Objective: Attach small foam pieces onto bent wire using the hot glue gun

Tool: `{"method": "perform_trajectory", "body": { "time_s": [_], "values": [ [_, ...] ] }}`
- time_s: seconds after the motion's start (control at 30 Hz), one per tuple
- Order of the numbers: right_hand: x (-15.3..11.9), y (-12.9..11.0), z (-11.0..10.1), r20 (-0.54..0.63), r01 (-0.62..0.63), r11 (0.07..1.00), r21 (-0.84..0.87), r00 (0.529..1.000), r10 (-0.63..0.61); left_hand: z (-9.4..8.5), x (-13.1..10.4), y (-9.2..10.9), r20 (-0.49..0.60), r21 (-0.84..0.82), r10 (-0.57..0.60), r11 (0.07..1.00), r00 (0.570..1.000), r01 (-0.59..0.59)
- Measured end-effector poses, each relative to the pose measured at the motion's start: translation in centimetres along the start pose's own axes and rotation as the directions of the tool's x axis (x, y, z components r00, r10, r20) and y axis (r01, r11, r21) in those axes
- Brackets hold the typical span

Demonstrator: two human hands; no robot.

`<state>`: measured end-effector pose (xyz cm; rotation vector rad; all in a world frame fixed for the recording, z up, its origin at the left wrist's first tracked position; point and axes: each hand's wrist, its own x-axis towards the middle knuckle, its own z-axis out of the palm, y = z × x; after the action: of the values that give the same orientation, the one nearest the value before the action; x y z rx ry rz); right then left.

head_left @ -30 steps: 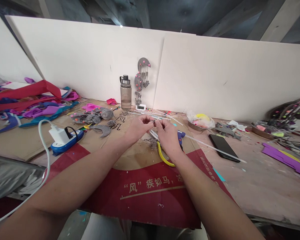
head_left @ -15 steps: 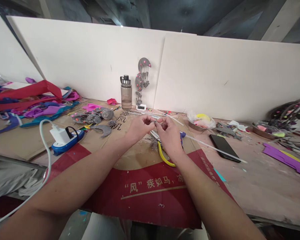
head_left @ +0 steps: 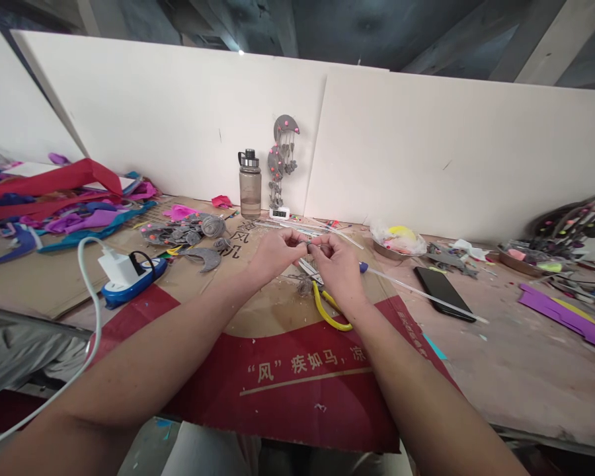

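1. Head view: white panels [head_left: 406, 152] stand upright along the back of the cluttered surface [head_left: 506, 370].
2. A flattened cardboard sheet [head_left: 297, 410], red and brown with printed characters, lies under both hands.
3. Felt strips [head_left: 54, 188] in red, purple and blue are heaped at the far left.
4. Left hand [head_left: 277, 256] and right hand [head_left: 341, 268] meet above the cardboard. Each grip is closed, fingertips pinched on the same small item.
5. A grey crescent mobile [head_left: 282, 158] with pink dots is upright against the back panel, just beside a capped water bottle [head_left: 250, 188].
6. Yellow-handled scissors [head_left: 330, 311] lie partly beneath the right hand.
7. A black smartphone [head_left: 443, 294] rests to the right — a clear thin rod [head_left: 406, 285] crosses it.
8. A grey yarn ball [head_left: 213, 225] sits left of the hands, near a grey felt crescent [head_left: 208, 259].
9. A small digital clock [head_left: 279, 213] stands below the mobile.
10. The tiny piece [head_left: 308, 243] is between both hands' fingertips — too small and covered to identify.
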<state>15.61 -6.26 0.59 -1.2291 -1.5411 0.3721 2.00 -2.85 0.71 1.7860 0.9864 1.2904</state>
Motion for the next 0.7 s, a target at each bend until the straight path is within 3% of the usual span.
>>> {"method": "perform_trajectory", "body": {
  "time_s": [0.13, 0.37, 0.53, 0.6, 0.7],
  "values": [
    [0.0, -0.2, -0.2, 0.006, -0.004, 1.000, -0.006, 1.000, 0.005, 0.0, 0.1, -0.2, -0.009, 0.012, -0.012, 1.000, 1.000, 0.012],
    [0.1, 0.0, 0.0, -0.032, -0.007, 0.999, -0.050, 0.999, 0.006, -0.1, -0.1, -0.3, -0.006, 0.112, 0.093, 0.989, 0.996, -0.091],
    [0.9, 0.8, -0.5, -0.055, -0.138, 0.986, 0.093, 0.988, 0.143, 0.0, -0.3, 0.2, 0.085, -0.271, 0.067, 0.962, 0.994, -0.042],
    [1.1, 1.2, -0.7, -0.037, -0.204, 0.957, 0.208, 0.976, 0.216, 0.0, -0.2, 0.1, 0.146, -0.412, 0.007, 0.909, 0.989, 0.054],
    [1.2, 1.4, -0.8, 0.024, -0.286, 0.880, 0.378, 0.954, 0.300, -0.1, 0.1, -0.5, 0.226, -0.500, -0.105, 0.841, 0.969, 0.207]
  ]
}}
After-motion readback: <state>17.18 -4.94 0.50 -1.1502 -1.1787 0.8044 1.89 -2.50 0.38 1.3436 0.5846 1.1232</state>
